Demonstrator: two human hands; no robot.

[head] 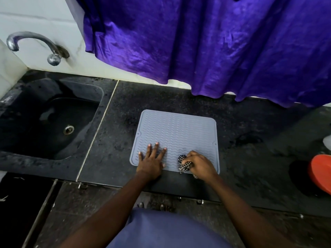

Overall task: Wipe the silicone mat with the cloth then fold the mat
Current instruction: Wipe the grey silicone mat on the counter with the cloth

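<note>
A grey silicone mat (177,129) with wavy ridges lies flat on the dark stone counter (179,97). My left hand (151,160) presses flat on the mat's near left corner, fingers straight and spread. My right hand (200,162) grips a bunched black-and-white checked cloth (183,164) against the mat's near right part. Most of the cloth is hidden inside my fist.
A dark sink (53,122) with a metal drain is set into the counter on the left, under a chrome tap (35,45). A purple curtain (215,42) hangs over the counter's back edge. An orange round object (320,174) sits at the right edge.
</note>
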